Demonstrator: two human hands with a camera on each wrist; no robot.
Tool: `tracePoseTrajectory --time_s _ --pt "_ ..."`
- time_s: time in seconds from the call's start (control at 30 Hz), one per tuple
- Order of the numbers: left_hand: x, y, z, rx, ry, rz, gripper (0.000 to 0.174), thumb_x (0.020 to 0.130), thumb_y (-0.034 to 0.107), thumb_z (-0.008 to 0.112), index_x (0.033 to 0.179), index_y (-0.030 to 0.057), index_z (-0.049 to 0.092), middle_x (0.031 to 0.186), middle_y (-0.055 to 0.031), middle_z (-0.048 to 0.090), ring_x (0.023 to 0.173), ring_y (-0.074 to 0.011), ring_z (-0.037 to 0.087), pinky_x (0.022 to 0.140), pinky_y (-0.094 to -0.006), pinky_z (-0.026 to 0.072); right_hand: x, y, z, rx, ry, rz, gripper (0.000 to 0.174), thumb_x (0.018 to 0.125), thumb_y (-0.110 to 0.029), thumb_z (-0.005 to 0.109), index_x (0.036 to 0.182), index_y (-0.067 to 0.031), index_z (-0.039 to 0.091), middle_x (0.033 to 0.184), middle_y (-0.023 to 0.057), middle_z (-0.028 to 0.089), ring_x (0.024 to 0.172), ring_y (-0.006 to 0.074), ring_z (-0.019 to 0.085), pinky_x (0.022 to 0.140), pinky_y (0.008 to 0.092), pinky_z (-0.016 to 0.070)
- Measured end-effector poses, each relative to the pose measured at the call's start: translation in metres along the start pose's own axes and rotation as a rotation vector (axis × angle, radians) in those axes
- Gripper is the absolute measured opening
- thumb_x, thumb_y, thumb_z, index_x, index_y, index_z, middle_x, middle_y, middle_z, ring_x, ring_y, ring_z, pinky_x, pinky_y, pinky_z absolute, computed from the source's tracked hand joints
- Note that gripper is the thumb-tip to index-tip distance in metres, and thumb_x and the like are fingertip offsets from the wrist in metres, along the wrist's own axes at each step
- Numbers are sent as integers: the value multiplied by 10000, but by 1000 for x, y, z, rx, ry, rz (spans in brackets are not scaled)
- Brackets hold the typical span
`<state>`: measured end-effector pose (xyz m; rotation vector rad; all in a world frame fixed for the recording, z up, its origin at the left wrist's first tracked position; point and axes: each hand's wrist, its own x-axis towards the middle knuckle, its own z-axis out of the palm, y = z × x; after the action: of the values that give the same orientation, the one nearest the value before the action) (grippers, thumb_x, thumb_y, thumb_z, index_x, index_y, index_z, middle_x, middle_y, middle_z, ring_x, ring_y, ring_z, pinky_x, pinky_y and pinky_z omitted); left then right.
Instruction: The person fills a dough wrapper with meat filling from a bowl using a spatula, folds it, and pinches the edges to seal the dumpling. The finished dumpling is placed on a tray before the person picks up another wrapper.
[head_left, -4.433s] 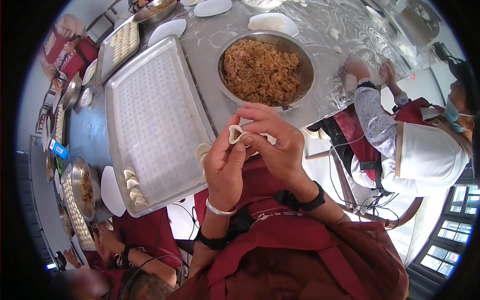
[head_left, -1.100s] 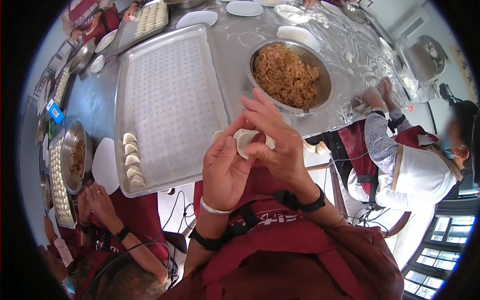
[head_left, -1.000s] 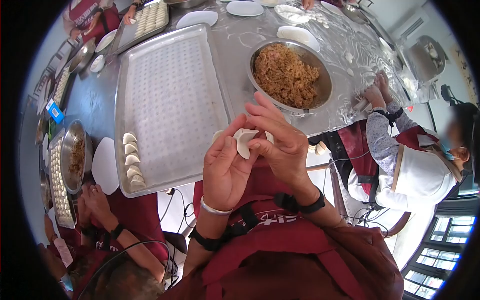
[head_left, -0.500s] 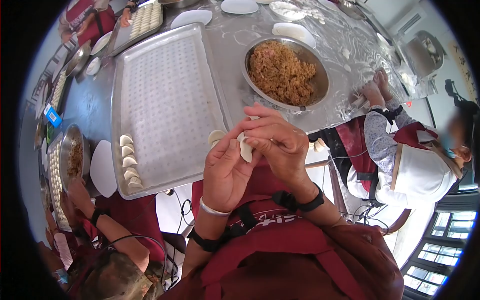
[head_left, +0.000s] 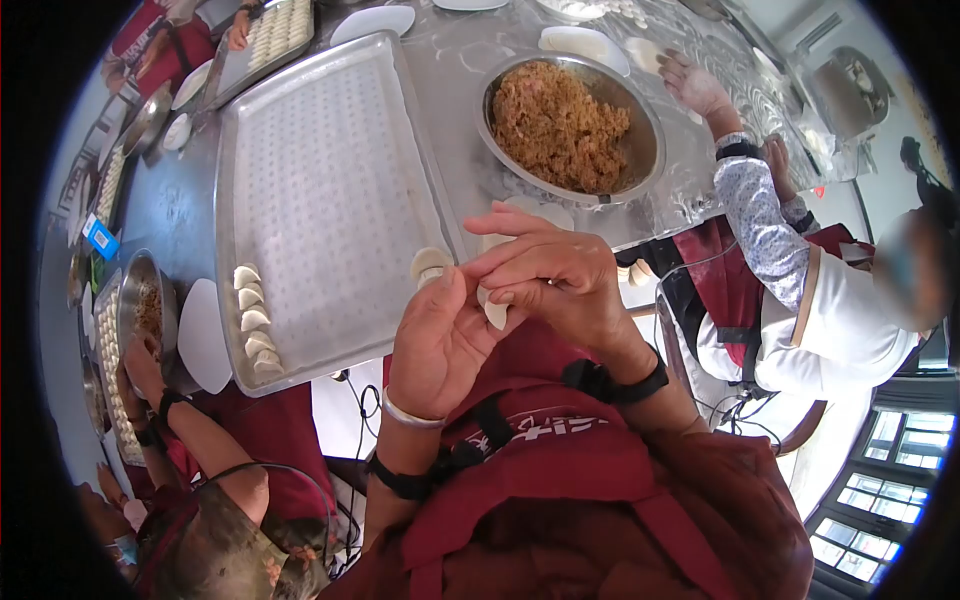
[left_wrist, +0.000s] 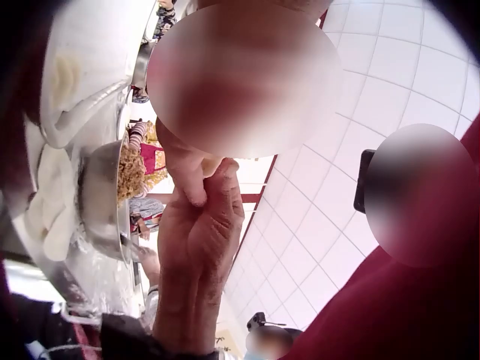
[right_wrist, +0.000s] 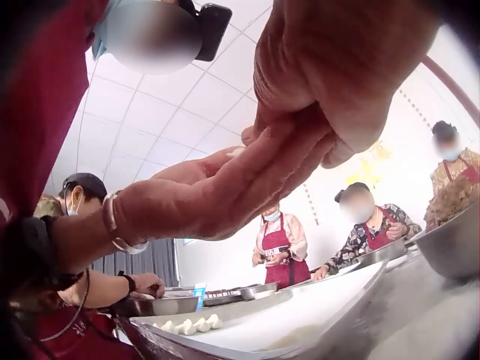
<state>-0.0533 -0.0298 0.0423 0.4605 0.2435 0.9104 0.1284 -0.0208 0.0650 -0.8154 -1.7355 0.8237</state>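
A dumpling (head_left: 495,313) is being pinched between the curled fingers (head_left: 505,265) of the right hand (head_left: 560,285) and the thumb of the left hand (head_left: 438,335), near the edge of the table (head_left: 455,70). The seam is probably best being pressed evenly, so that no filling is being squeezed out. Beyond, a tray (head_left: 330,180) and a bowl (head_left: 484,105) are being shared by seated people.

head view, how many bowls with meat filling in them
2: a large bowl at top centre and a smaller bowl at the left edge. More may be hidden farther off.
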Motion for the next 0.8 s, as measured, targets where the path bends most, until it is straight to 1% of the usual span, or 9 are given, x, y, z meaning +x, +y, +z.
tracePoseTrajectory --time_s 0.1,0.2,0.27,0.37,0.47,0.6,0.67,0.77,0.8 --pt "0 2 1 6 8 -12 490 1063 369 355 1343 -18 464 1361 -151 525 1285 -272 505 1116 -466 394 2 -3 0 28 -13 16 135 768 -14 752 902 -22 739 998 122 735 1233 360 573 936 416 510" --pt "0 2 -3 30 39 -21 518 1055 371 385 1376 -34 426 1368 -157 518 1293 -285 499 1112 -469 399 3 -4 6 42 10 10 145 776 -18 751 920 -18 735 1015 124 733 1225 361 578 937 414 509" --pt "0 4 12 140 11 91 529 1048 349 416 1403 -43 397 1377 -167 507 1289 -289 504 1100 -464 413 2 4 9 60 4 -48 147 790 -20 747 936 -12 731 1049 126 728 1230 361 573 939 413 508" --pt "0 5 19 247 8 219 530 1032 269 475 1436 -53 361 1369 -178 512 1267 -287 525 1082 -457 433 1 4 26 138 256 44 158 811 -21 739 967 -7 723 1071 129 723 1220 363 578 941 411 507" --pt "-6 -1 8 384 106 279 505 1018 160 501 1448 -58 352 1342 -181 536 1231 -279 556 1058 -446 461 6 1 40 118 312 45 148 828 -41 736 974 -21 720 1058 132 725 1192 357 598 952 417 504" --pt "-9 -1 2 444 217 285 458 1009 57 487 1436 -66 375 1305 -174 566 1190 -264 585 1031 -435 490 7 11 44 18 236 -57 178 817 -57 740 992 -36 719 1050 135 725 1178 348 609 971 429 496" --pt "-9 -2 -3 481 230 297 433 1016 57 469 1423 -71 394 1302 -176 568 1175 -259 595 1015 -423 505 8 15 40 -104 179 -120 187 812 -65 741 995 -40 718 1067 139 722 1185 347 606 981 437 489" --pt "-9 1 -4 514 241 309 416 1022 66 462 1410 -75 415 1287 -178 578 1153 -254 609 989 -407 525 12 12 41 -128 155 -111 171 809 -65 736 975 -35 712 1058 136 724 1160 350 623 994 457 480" --pt "-9 2 -2 522 246 313 413 1023 71 464 1407 -76 420 1281 -178 582 1146 -252 613 979 -402 531 14 9 42 -94 168 -66 157 812 -67 734 964 -34 709 1045 132 726 1147 348 631 1000 467 476"
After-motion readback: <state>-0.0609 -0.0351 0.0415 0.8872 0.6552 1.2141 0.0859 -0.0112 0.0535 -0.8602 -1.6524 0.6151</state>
